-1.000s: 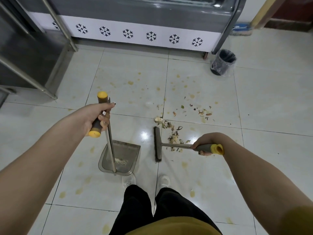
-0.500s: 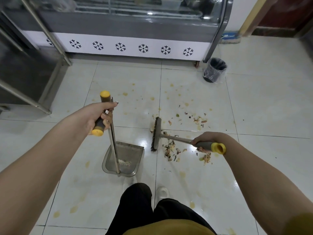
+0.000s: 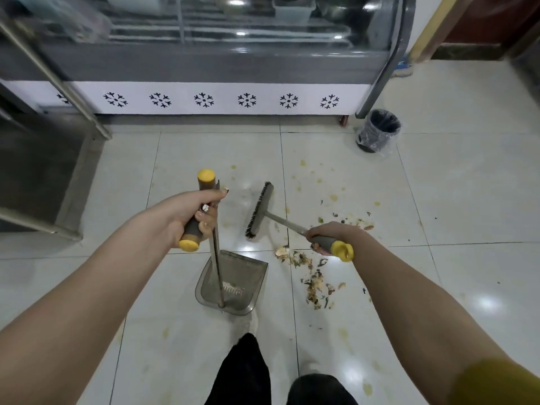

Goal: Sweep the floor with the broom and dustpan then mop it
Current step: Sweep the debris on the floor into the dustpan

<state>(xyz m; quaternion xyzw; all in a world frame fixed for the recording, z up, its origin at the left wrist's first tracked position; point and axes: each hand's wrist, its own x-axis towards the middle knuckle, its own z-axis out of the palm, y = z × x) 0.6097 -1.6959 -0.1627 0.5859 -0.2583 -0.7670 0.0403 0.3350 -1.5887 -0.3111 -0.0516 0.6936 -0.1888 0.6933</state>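
A: Since a moment ago, your broom (image 3: 259, 213) head sits farther out, past the scraps (image 3: 314, 283).
B: And the hands?
A: Your left hand (image 3: 187, 213) grips the handle of the dustpan (image 3: 242, 273), which rests on the floor; your right hand (image 3: 327, 233) clamps the broom handle.

Soft, even indoor light falls from above. White glare spots sit on the glossy floor (image 3: 467, 200) and on the glass of the case (image 3: 233, 39). Shadows are faint. The wide lens bows the case and stretches the corners; the sleeve (image 3: 496, 384) at bottom right is blurred.
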